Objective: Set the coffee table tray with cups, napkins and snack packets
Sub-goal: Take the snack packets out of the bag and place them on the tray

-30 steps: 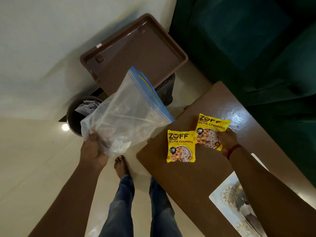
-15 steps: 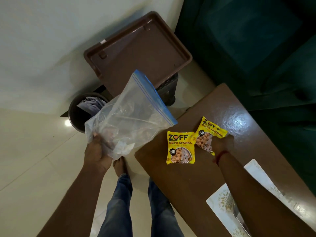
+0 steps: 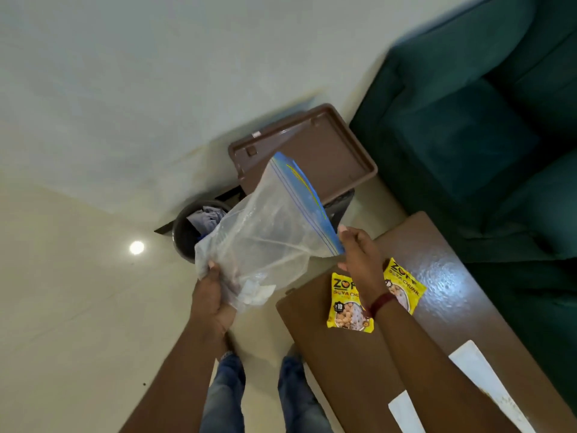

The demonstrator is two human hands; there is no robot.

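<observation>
Cream floor [image 3: 62, 307] fills the left of the frame, a ceiling light glinting off it, and a green sofa [image 3: 468, 135] takes the upper right. Upper centre, the brown tray [image 3: 337, 145] sits on a dark stand, tucked just beside the sofa and well apart from the tabletop [image 3: 343, 370], which runs from centre down to lower right. Just left of the stand, a dark bin [image 3: 184, 232] holds crumpled paper.

Centre frame now: both hands are on the clear zip bag [image 3: 268, 232], held up in the air between bin and tabletop. The left hand [image 3: 212, 295] grips the bunched bottom end, fingers curled round the plastic. The right hand [image 3: 359, 257] pinches the lower corner of the blue zip strip, fingers clamped together on it. Something pale sits in the bottom of the bag by the left hand; what it is, I can't tell.

Two yellow packets [image 3: 345, 307] lie flat on the tabletop near its far corner, side by side right under the right wrist. The wrist hides the gap, so whether they touch is unclear. White paper [image 3: 480, 367] lies on the tabletop at lower right. Jeans show at the bottom.
</observation>
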